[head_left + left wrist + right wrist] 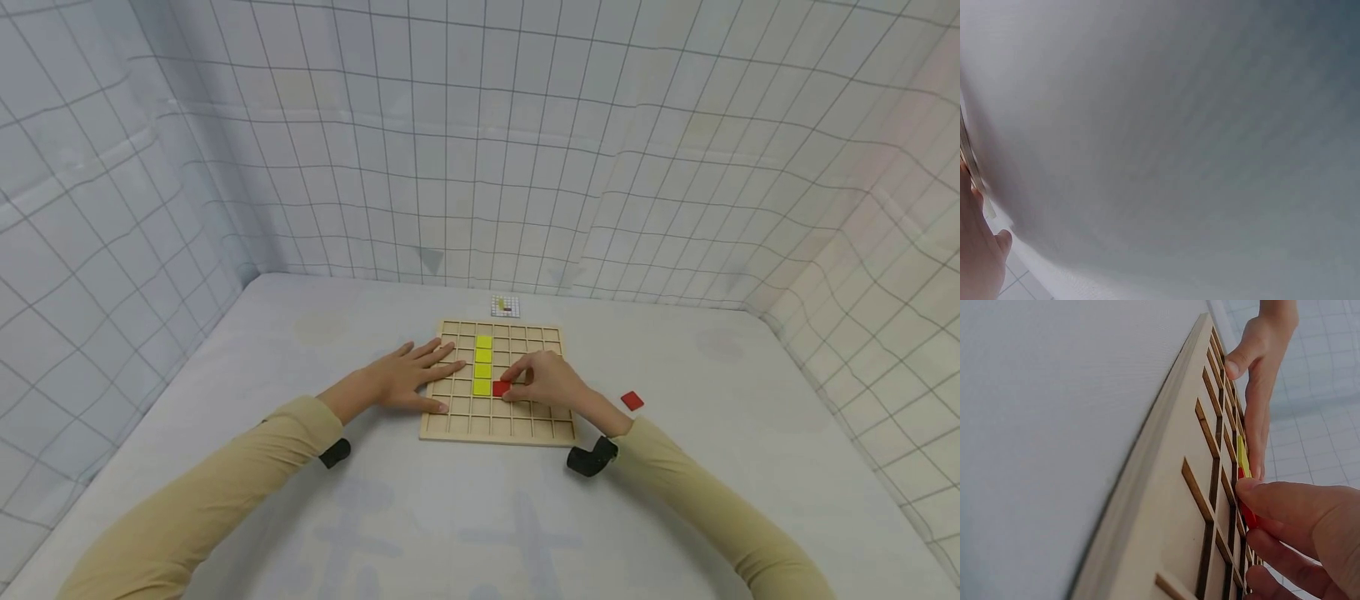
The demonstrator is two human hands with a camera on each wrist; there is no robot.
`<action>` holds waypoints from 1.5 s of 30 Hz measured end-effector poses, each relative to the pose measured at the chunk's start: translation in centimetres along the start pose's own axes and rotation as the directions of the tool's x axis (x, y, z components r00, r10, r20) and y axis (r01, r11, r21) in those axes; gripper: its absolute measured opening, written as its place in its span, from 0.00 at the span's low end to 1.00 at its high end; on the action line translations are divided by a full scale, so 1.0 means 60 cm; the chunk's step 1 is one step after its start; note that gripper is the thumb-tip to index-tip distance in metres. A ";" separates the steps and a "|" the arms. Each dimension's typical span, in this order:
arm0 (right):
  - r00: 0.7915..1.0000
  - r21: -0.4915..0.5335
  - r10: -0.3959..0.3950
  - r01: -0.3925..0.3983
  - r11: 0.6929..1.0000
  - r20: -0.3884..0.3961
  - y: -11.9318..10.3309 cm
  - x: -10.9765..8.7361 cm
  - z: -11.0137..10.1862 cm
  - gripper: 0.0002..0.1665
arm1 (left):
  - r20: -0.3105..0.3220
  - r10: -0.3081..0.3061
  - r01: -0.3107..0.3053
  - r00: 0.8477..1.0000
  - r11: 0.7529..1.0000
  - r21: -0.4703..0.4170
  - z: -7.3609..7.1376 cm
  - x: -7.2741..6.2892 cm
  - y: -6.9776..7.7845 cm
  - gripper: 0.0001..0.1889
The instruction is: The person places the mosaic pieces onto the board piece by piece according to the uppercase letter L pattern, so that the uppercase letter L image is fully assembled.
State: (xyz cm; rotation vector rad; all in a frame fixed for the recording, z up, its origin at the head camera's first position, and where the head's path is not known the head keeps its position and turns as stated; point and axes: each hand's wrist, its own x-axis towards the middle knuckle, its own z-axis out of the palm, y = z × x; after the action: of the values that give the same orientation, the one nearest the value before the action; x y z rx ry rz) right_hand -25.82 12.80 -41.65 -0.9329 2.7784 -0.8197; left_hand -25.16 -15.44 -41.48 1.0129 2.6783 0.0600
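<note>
A wooden grid board (457, 427) lies on the table, with a column of several yellow square tiles (483, 356) in its cells. Just right of the lowest yellow one, my right hand (551, 381) pinches a red square tile (501, 388) between thumb and fingers. In the right wrist view, the thumb covers part of this red tile (1248, 515), which is tilted against the grid. My left hand (408, 377) rests with spread fingers on the board's left side. Only part of the left hand (982, 256) shows in the left wrist view.
A second red tile (632, 401) lies on the white tablecloth (675, 350), right of the board. Behind the board is a small card (506, 307) printed with a coloured grid pattern. Grid-patterned white curtains (480, 150) surround the table at the back and sides.
</note>
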 end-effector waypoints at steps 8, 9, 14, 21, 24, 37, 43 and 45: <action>1.000 -0.012 -0.003 0.003 1.000 -0.018 0.003 0.001 -0.004 0.15 | 0.002 0.001 -0.001 1.000 1.000 -0.001 0.000 0.001 0.001 0.41; 1.000 -0.019 0.006 -0.007 1.000 -0.021 0.004 0.001 -0.005 0.14 | 0.006 -0.001 0.001 1.000 1.000 0.003 0.000 0.001 0.001 0.41; 0.999 -0.032 0.035 -0.036 0.999 -0.029 0.008 -0.007 -0.019 0.15 | 0.011 -0.006 0.006 1.000 1.000 0.005 0.003 0.001 0.003 0.41; 0.996 -0.013 -0.040 0.039 0.999 -0.082 0.023 -0.032 -0.059 0.16 | -0.005 0.005 -0.005 1.000 1.000 -0.003 0.000 -0.005 0.007 0.41; 0.989 -0.015 -0.071 0.070 0.997 -0.130 0.033 -0.046 -0.076 0.17 | -0.007 0.006 -0.006 1.000 1.000 -0.006 -0.001 -0.006 0.008 0.41; 0.977 -0.090 -0.069 0.051 0.995 -0.203 0.095 -0.114 -0.129 0.16 | -0.015 0.021 -0.021 1.000 1.000 -0.010 0.003 -0.005 0.006 0.41; 0.976 -0.089 -0.011 -0.008 0.996 -0.215 0.119 -0.145 -0.150 0.16 | -0.031 0.026 -0.027 0.999 1.000 -0.002 0.002 -0.004 0.003 0.41; 0.977 -0.087 0.024 -0.044 0.995 -0.212 0.127 -0.155 -0.153 0.16 | -0.035 0.029 -0.029 0.999 1.000 0.005 0.001 -0.003 0.002 0.41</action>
State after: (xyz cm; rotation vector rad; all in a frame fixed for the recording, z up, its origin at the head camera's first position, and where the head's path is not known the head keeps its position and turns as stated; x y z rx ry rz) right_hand -24.71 27.55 -38.54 -0.8555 3.0275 -0.8380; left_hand -24.95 -15.49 -41.47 1.0622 2.6962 0.0787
